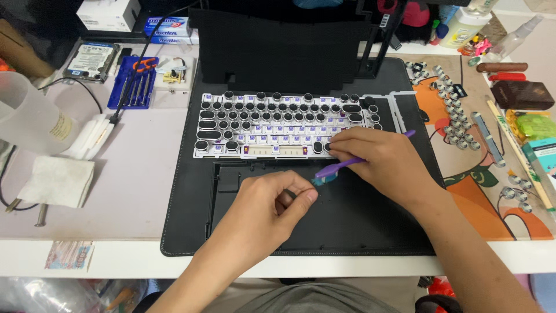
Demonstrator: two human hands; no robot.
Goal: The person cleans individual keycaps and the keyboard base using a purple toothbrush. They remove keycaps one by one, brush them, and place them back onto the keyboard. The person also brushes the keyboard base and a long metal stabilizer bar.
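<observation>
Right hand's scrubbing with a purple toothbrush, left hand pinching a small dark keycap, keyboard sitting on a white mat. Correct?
Not quite: the head view shows the keyboard on a black mat, not white. The right hand does hold the purple toothbrush, and the left hand pinches a small dark keycap.

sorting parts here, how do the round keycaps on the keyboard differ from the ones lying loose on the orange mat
The keycaps on the keyboard sit in ordered rows on the white board and look black-topped. The loose keycaps lie scattered in a rough line on the orange mat, off any board, showing mostly silver rims. Both sets are small and round. The right hand holds a purple toothbrush nearby.
</observation>
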